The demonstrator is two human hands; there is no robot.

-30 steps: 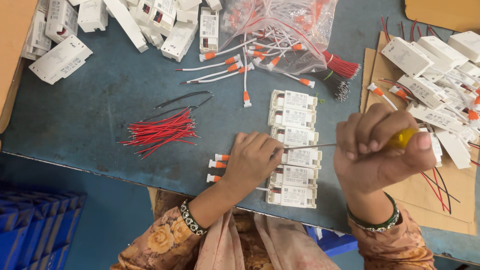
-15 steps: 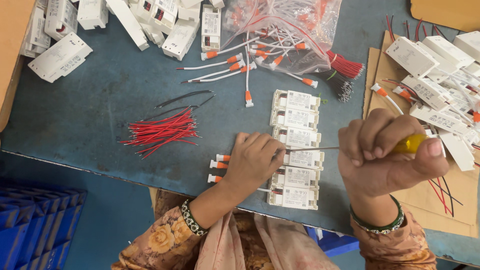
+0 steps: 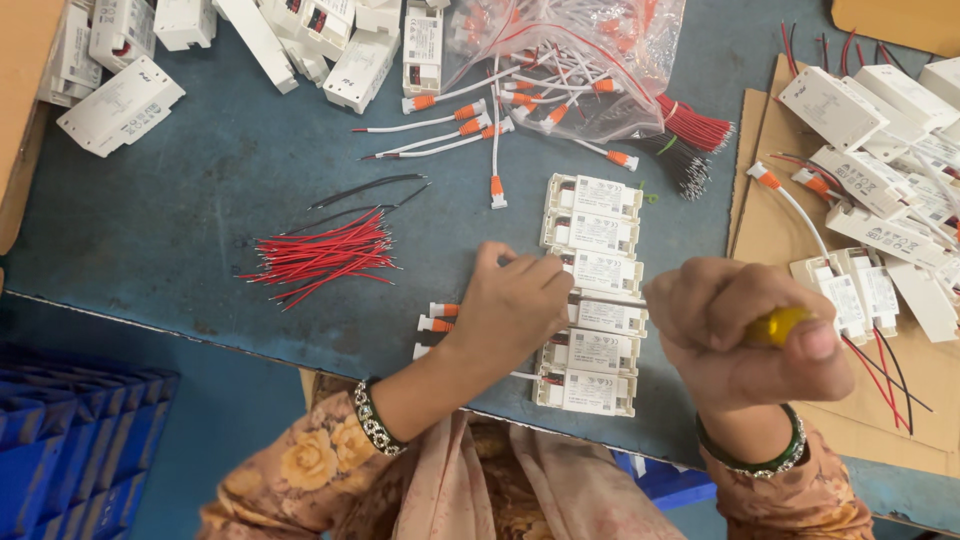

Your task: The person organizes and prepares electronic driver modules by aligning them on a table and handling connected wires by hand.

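From the head camera we look down on a blue-grey tabletop [image 3: 200,230]; our left hand [image 3: 515,305] rests on a column of six white rectangular modules [image 3: 595,290], its fingers [image 3: 545,270] curled down and pressing the fourth module from the top, holding it in place; short wires with orange sleeves [image 3: 435,320] stick out to the left from under that hand. Our right hand [image 3: 745,340] is closed in a fist around a yellow screwdriver handle [image 3: 780,325]; its thin shaft [image 3: 610,298] runs left toward the module under the left hand, but we cannot tell exactly where the tip lands.

A loose bundle of red wires [image 3: 320,258] lies on the tabletop well to the left of the column, with a few black wires [image 3: 370,190] just above it. At the top centre sits a clear plastic bag [image 3: 590,50]; inside it we see a tangle of white leads with orange sleeves and thin red wires; several such white leads [image 3: 450,120] spill out of its mouth onto the tabletop, and a bunch of red wire ends [image 3: 695,125] and black wire ends [image 3: 685,160] lie just beside its right edge.

More white modules [image 3: 330,50] lie scattered at the top left; on the right a flat sheet of cardboard [image 3: 770,225] carries a heap of wired modules [image 3: 880,180]. At the lower left, below the tabletop edge, blue crates [image 3: 70,440] stand stacked; we cannot see their contents.
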